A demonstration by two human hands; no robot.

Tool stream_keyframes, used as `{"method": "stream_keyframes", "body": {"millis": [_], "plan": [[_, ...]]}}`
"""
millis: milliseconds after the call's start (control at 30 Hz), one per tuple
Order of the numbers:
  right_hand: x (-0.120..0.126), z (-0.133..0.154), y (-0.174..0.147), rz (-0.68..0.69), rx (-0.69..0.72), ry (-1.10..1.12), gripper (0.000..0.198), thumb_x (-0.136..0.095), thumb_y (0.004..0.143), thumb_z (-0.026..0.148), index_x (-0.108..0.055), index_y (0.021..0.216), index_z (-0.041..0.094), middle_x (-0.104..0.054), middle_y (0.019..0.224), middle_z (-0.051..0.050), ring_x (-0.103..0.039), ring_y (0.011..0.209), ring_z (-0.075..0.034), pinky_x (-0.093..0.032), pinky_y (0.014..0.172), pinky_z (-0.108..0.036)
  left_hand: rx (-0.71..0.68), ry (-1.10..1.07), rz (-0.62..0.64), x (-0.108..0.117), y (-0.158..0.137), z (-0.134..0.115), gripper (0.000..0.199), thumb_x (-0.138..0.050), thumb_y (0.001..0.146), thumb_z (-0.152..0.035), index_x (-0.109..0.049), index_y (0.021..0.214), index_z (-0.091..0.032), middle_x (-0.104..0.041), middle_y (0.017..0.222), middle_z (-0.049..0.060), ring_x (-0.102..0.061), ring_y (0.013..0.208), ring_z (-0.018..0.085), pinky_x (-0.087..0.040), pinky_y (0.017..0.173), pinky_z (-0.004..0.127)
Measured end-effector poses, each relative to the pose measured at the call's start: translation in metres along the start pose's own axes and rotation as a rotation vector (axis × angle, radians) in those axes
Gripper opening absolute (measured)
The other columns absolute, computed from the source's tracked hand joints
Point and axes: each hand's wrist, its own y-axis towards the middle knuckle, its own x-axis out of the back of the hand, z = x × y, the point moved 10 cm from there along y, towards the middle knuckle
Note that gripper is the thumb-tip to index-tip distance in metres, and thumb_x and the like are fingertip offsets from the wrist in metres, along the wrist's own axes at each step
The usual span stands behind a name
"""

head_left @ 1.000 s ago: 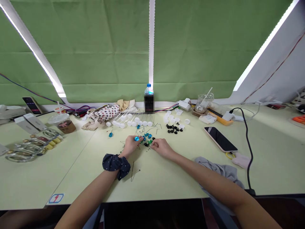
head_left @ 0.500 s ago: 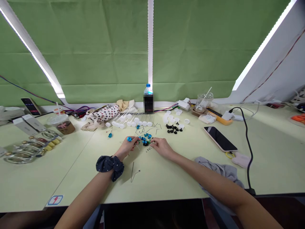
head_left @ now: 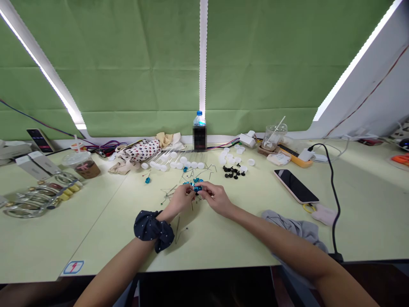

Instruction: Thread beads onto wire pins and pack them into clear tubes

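Observation:
Over the middle of the table, my left hand (head_left: 181, 198) and my right hand (head_left: 217, 198) meet, fingers pinched at a small shiny blue part (head_left: 197, 188). A thin metal rod points down below my left fingers. More blue pieces (head_left: 197, 180) lie just behind the fingertips, partly hidden by them. Bent metal wires (head_left: 166, 194) are scattered beside my left hand, and others (head_left: 177, 230) lie nearer the front edge. One blue piece with a wire (head_left: 147, 180) rests apart on the left. Whatever tiny item my right fingers may also pinch is too small to make out.
White caps (head_left: 230, 158) and black knob-like pieces (head_left: 235, 172) lie behind my right hand. Clear tubes with white ends (head_left: 174, 164) are at the back. A bottle (head_left: 199, 121), drink cup (head_left: 83, 164), phone (head_left: 295, 186), black cable (head_left: 332, 196) and grey cloth (head_left: 295, 226) surround the work area.
My left hand has moved right with the blue part, bringing it to my right fingertips. My right hand has shifted slightly up and left from the small bits on the table.

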Motion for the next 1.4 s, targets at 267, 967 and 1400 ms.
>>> {"method": "stream_keyframes", "body": {"millis": [267,967,1400], "plan": [[0.008,-0.051,0.011,-0.030,-0.311,0.434,0.039,-0.061,0.074,0.047,-0.057,0.095,0.014,-0.050,0.055,0.003,-0.034,0.039,-0.005,-0.026,0.038,-0.020,0.196,-0.467,0.414,-0.024,-0.010,0.004,0.043,-0.065,0.069,-0.051,-0.058,0.089,-0.013,-0.055,0.067,0.000,-0.025,0.041,0.002,-0.013,0.039,0.019],[-0.005,-0.048,0.005,0.043,-0.368,0.565,0.043,-0.068,0.067,0.044,-0.068,0.094,0.011,-0.053,0.061,0.000,-0.036,0.043,-0.005,-0.026,0.042,-0.023,0.453,-1.152,0.571,-0.046,-0.016,0.010,0.012,-0.051,0.084,-0.019,-0.044,0.075,-0.014,-0.019,0.056,-0.008,-0.015,0.039,0.003,-0.011,0.035,0.015],[-0.025,-0.064,-0.007,0.292,-0.611,0.716,0.029,-0.072,0.066,0.032,-0.066,0.080,0.008,-0.056,0.059,-0.001,-0.024,0.036,0.001,-0.017,0.038,-0.018,0.297,-0.694,0.531,-0.037,-0.013,0.013,0.025,-0.057,0.079,-0.036,-0.052,0.070,-0.013,-0.030,0.047,-0.008,-0.014,0.038,0.003,-0.009,0.038,0.021]]}}
